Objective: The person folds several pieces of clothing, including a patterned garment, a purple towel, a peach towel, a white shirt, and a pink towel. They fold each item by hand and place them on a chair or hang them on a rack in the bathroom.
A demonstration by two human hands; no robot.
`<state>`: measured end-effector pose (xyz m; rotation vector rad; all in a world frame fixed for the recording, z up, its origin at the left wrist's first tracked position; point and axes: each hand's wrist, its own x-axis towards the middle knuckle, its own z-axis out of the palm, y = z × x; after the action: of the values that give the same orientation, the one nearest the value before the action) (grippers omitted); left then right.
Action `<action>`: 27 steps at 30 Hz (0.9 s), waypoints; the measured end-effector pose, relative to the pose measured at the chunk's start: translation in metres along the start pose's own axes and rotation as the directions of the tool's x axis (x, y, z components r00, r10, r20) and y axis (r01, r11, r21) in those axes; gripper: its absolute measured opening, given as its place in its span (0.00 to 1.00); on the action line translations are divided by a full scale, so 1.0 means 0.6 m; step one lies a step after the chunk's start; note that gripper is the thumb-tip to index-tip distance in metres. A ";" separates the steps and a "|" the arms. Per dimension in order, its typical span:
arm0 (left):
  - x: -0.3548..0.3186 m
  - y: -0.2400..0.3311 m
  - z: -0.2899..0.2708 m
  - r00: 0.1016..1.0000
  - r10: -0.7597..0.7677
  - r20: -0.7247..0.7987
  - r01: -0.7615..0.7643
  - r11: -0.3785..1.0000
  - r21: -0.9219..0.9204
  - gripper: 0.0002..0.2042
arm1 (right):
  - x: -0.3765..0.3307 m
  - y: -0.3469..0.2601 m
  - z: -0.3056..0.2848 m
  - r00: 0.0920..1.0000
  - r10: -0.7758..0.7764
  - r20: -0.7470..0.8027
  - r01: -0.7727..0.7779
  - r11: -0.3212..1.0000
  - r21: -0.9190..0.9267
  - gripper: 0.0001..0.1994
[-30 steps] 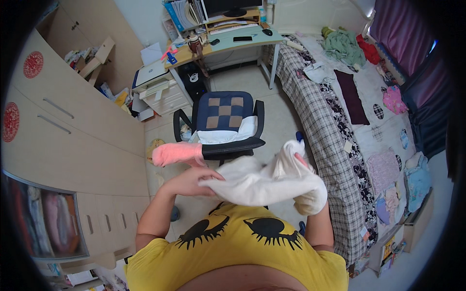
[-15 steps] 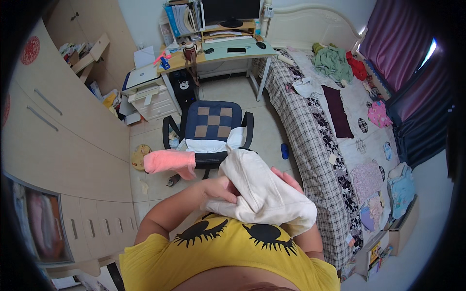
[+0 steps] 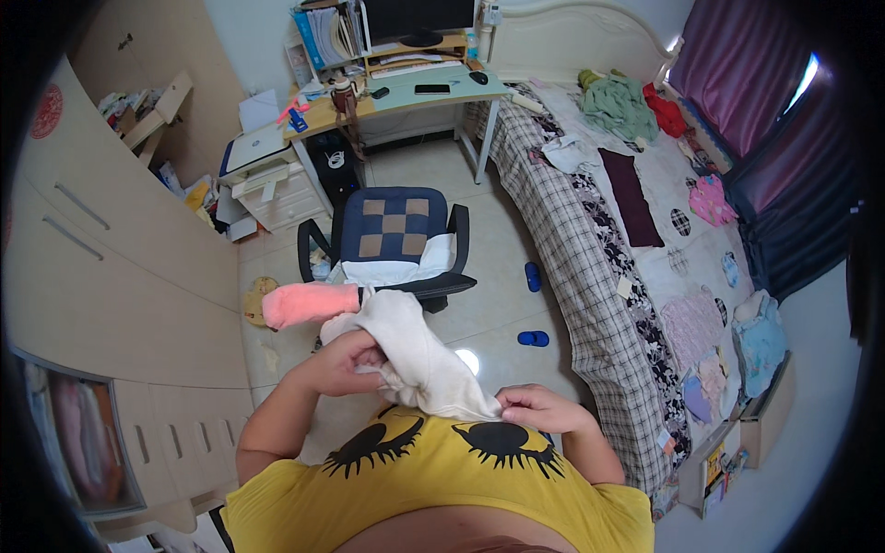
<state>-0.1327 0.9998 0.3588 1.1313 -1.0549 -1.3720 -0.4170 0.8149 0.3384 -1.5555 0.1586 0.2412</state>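
Note:
A bunched white garment [image 3: 419, 350] hangs between my two hands, close in front of my yellow shirt; its kind cannot be made out. My left hand [image 3: 346, 365] is closed on the gathered cloth at its left side. With the fingers pinched, my right hand [image 3: 539, 408] holds the lower right corner of the garment. Just beyond the cloth, a pink piece of cloth [image 3: 309, 304] lies over the back of the office chair [image 3: 396, 226], which has a blue and tan checked pad. White cloth also lies on the chair, partly under the pad.
A bed [image 3: 636, 341] with a plaid cover runs along the right, with scattered clothes and a dark cushion [image 3: 631, 198]. Blue slippers [image 3: 533, 338] lie on the floor. A desk [image 3: 396, 106] stands ahead, a printer [image 3: 269, 147] left of it, and a wardrobe [image 3: 138, 258] fills the left.
My right hand, earlier mostly behind the garment, now shows at its lower right corner. The cloth has shifted left and narrowed, and my left hand has moved left with it.

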 end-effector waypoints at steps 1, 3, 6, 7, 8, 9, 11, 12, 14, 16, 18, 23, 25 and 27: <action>-0.008 0.003 -0.003 0.999 -0.046 0.000 0.046 0.996 0.070 0.28 | -0.001 0.004 0.006 1.000 0.030 0.007 -0.031 0.999 0.033 0.10; -0.020 0.023 -0.007 0.994 -0.107 0.003 0.098 0.927 0.362 0.32 | 0.005 0.019 0.013 0.996 0.083 0.030 -0.086 0.992 0.097 0.10; -0.030 0.012 0.001 0.995 -0.102 0.023 0.085 0.914 0.398 0.34 | 0.010 0.044 0.012 0.994 0.087 0.060 -0.096 0.977 0.189 0.10; -0.037 0.012 0.004 0.991 -0.132 0.013 0.104 0.834 0.542 0.32 | 0.011 0.047 0.011 0.993 0.089 0.074 -0.102 0.975 0.197 0.11; -0.045 0.010 0.008 0.987 -0.162 -0.001 0.121 0.733 0.669 0.31 | 0.012 0.048 0.011 0.992 0.092 0.089 -0.109 0.972 0.208 0.12; -0.051 0.010 0.012 0.982 -0.190 -0.019 0.134 0.614 0.778 0.29 | 0.013 0.050 0.011 0.990 0.096 0.105 -0.117 0.969 0.218 0.13; -0.063 0.009 0.025 0.970 -0.219 -0.102 0.211 0.566 0.797 0.27 | 0.015 0.057 0.016 0.999 0.050 -0.003 -0.049 0.989 0.142 0.14; -0.070 0.007 0.033 0.961 -0.234 -0.146 0.254 0.544 0.800 0.27 | 0.015 0.061 0.019 0.998 0.027 -0.051 -0.022 0.995 0.102 0.15; -0.072 0.014 0.048 0.969 -0.160 -0.191 0.249 0.599 0.761 0.25 | 0.015 0.058 0.015 0.989 0.025 -0.143 -0.024 1.000 0.005 0.16; -0.074 0.020 0.059 0.955 -0.147 -0.259 0.291 0.645 0.706 0.23 | 0.016 0.043 0.001 0.976 0.077 -0.204 -0.090 0.994 -0.055 0.16; -0.067 0.032 0.056 0.965 -0.054 -0.258 0.236 0.614 0.753 0.22 | 0.024 0.009 -0.028 0.963 -0.086 -0.254 0.011 0.959 -0.284 0.17; -0.022 0.125 0.019 0.913 0.387 -0.132 -0.039 0.404 0.914 0.23 | 0.063 -0.094 -0.126 0.766 -0.617 -0.178 0.292 0.582 -0.759 0.21; 0.005 0.156 -0.008 0.855 0.507 -0.108 -0.075 0.327 0.942 0.22 | 0.105 -0.136 -0.150 0.575 -0.770 -0.277 0.271 0.499 -0.823 0.23; 0.052 0.170 -0.044 0.800 0.580 -0.155 -0.050 0.321 0.946 0.22 | 0.165 -0.161 -0.178 0.594 -0.637 -0.491 0.231 0.720 -0.654 0.22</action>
<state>-0.0901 0.9591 0.4516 1.7859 -1.6032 0.0392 -0.2913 0.7133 0.4058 -2.1296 0.2858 -0.8261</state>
